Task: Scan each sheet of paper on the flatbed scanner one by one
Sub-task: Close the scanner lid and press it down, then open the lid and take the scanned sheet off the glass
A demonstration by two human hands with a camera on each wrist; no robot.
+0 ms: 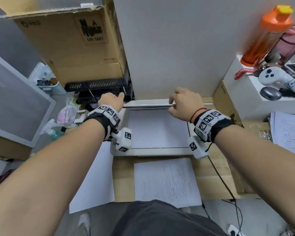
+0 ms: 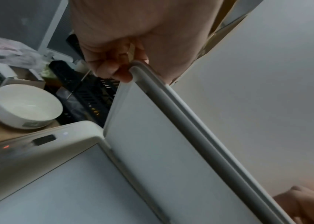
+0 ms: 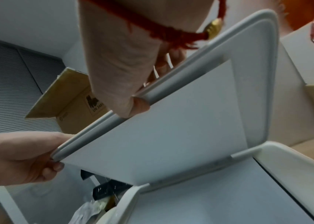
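Flatbed scanner [image 1: 121,151] on a wooden bench [image 1: 211,178], its lid [image 1: 148,103] raised and seen nearly edge-on from the head view. Both hands hold the lid's free edge. The left hand [image 1: 111,100] has its grip closed on the left corner of the lid; in the left wrist view the curled fingers [image 2: 112,68] wrap the rounded corner [image 2: 139,66]. The right hand [image 1: 186,103] has its grip closed on the same edge further right, with fingers over the top and the thumb [image 3: 139,106] beneath the rim. In the right wrist view the lid's white underside [image 3: 171,128] stands tilted above the scanner bed [image 3: 219,197], hinged at the far side. A white sheet [image 1: 157,128] lies flat on the glass, filling most of the bed.

On the bench near the person lies a printed sheet [image 1: 167,181], just in front of the scanner. A blank sheet [image 1: 94,181] lies to its left, overhanging the bench edge. A stack of printed papers [image 1: 289,133] rests at the right.

Surroundings: a cardboard box [image 1: 71,45] at far left; an orange bottle [image 1: 266,36] and a white controller [image 1: 276,79] on a white box [image 1: 237,99] at far right; a white bowl [image 2: 26,106] left of the scanner, seen from the left wrist.
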